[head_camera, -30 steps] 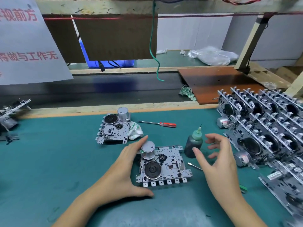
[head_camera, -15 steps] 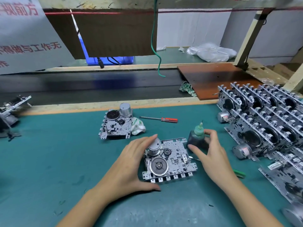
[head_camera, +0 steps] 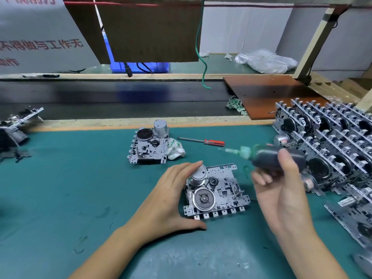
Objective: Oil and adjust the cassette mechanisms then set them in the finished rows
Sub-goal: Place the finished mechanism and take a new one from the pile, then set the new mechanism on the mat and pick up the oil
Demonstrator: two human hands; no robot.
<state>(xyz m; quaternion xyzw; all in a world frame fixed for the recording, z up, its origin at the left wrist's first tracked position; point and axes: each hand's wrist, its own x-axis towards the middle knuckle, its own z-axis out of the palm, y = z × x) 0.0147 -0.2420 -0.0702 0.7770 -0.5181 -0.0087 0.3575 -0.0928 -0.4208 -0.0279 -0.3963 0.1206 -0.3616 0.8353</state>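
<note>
We hold the dark, soft-sided oil bottle with the green nozzle (head_camera: 275, 159) in our right hand (head_camera: 281, 190), fingers and thumb curled round its body, the nozzle lying sideways toward the left, above and right of the flat silver cassette mechanism with its round flywheel (head_camera: 216, 193). Our left hand (head_camera: 171, 198) rests against that mechanism's left edge on the green mat (head_camera: 60, 188), fingers straight beside the small cylindrical motor, thumb along the near edge.

The bottle looks squeezable, so too firm a grip while tipping it could flood the plate or drip on the mat. The nozzle is blurred, so aim is uncertain.

A second mechanism (head_camera: 149, 146) lies further back, with a crumpled white cloth (head_camera: 176, 150) and a red-handled screwdriver (head_camera: 203, 141) beside it. The finished rows (head_camera: 332, 141) stand close on the right, leaving our elbow little room.
</note>
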